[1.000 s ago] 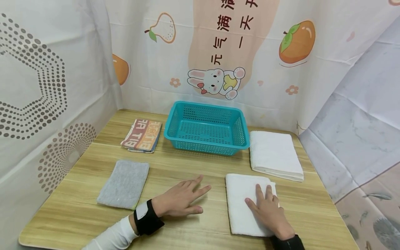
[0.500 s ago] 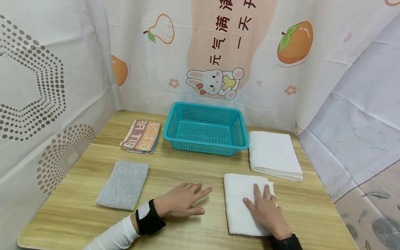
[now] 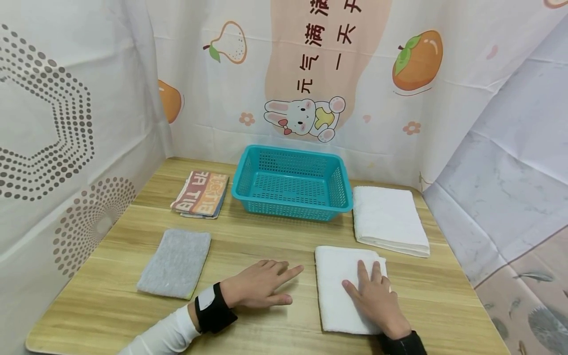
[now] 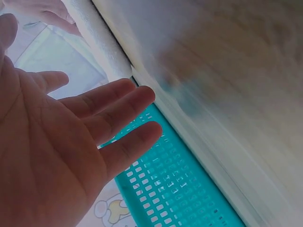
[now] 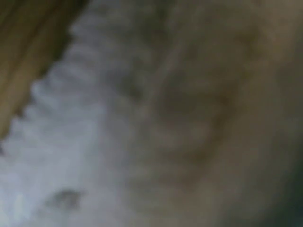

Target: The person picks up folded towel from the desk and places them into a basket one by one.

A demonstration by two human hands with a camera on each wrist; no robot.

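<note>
A folded white towel (image 3: 334,291) lies flat at the front right of the table in the head view. My right hand (image 3: 376,300) rests on it with the fingers spread. The right wrist view is blurred, with the towel's edge (image 5: 52,118) showing at its left. To the towel's left, my left hand (image 3: 259,285) is over the bare wood, palm down, fingers extended and holding nothing. In the left wrist view the same left hand (image 4: 61,142) has straight, parted fingers, with the teal basket (image 4: 180,189) behind them.
The teal plastic basket (image 3: 293,209) stands at the back middle of the wooden table (image 3: 248,241). A second folded white towel (image 3: 390,217) lies to its right. On the left are a folded patterned cloth (image 3: 201,194) and a folded grey cloth (image 3: 177,262). Curtains (image 3: 213,98) enclose the table.
The white towel under my right hand has shifted slightly left, hand with it. My left hand's fingers have drawn closer together and it has moved slightly right.
</note>
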